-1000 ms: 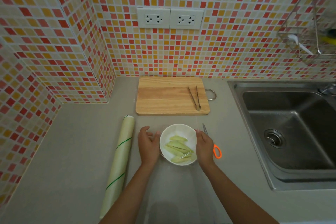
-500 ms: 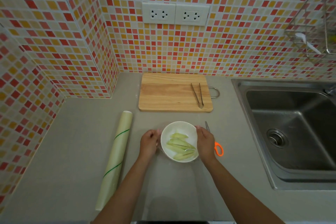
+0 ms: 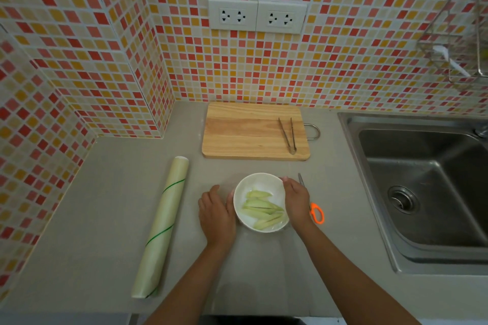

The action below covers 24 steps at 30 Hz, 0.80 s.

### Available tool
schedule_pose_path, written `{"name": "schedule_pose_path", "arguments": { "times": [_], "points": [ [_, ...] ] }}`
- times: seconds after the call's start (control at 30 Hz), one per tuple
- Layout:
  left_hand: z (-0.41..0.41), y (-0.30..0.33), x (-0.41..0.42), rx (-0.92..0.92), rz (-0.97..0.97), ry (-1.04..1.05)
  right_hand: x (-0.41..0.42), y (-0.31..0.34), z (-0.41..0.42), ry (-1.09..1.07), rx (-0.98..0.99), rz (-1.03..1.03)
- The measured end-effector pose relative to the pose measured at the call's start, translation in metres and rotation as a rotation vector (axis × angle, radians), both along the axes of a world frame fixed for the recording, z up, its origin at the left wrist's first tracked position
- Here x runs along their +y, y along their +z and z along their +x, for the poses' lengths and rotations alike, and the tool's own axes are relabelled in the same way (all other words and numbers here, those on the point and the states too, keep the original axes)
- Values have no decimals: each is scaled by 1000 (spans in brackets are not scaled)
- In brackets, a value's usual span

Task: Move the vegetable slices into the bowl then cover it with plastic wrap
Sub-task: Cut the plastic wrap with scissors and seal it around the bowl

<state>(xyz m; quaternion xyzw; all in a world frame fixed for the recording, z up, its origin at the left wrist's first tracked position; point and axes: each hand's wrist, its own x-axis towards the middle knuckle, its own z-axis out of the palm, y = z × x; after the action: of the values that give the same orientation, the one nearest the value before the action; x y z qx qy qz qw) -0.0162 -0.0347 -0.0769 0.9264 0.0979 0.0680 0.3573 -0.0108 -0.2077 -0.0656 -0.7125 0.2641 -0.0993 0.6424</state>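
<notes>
Bowl [image 3: 260,202] sits mid-surface, toward near edge, slices [image 3: 262,210] already inside, so looks like wrap-smoothing stage. Film barely visible, can't tell how far it's sealed. Left hand [image 3: 217,215] flat against bowl's left side, fingers together, straight. Right hand [image 3: 297,200] cups right rim, fingers [image 3: 286,181] lightly curved on it. Both probably steadying bowl, pressing film down. Wrap roll [image 3: 163,227] parked toward left edge, scissors [image 3: 315,211] just right of the right hand, tongs [image 3: 289,136] on cutting board [image 3: 245,132] at back edge.
</notes>
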Motion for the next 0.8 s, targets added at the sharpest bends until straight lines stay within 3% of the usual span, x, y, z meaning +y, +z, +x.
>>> {"name": "schedule_pose_path", "arguments": {
  "times": [0.17, 0.43, 0.53, 0.6, 0.7, 0.8],
  "points": [
    [-3, 2, 23, -143, 183, -90, -2, 0, 0, 26, 16, 6],
    [-10, 4, 54, -327, 200, -286, -1, 9, 0, 39, 55, 110],
    [-13, 17, 47, -424, -15, -305, -2, 19, -1, -35, 17, 195],
    [-11, 30, 31, -380, -257, -307, -6, 25, -3, -81, -53, 237],
    [-5, 43, 0, -153, -633, -335, -9, 29, -10, -75, -115, 266],
    [8, 40, -19, 96, -850, -281, -5, 29, -13, -43, -94, 367]
  ]
}}
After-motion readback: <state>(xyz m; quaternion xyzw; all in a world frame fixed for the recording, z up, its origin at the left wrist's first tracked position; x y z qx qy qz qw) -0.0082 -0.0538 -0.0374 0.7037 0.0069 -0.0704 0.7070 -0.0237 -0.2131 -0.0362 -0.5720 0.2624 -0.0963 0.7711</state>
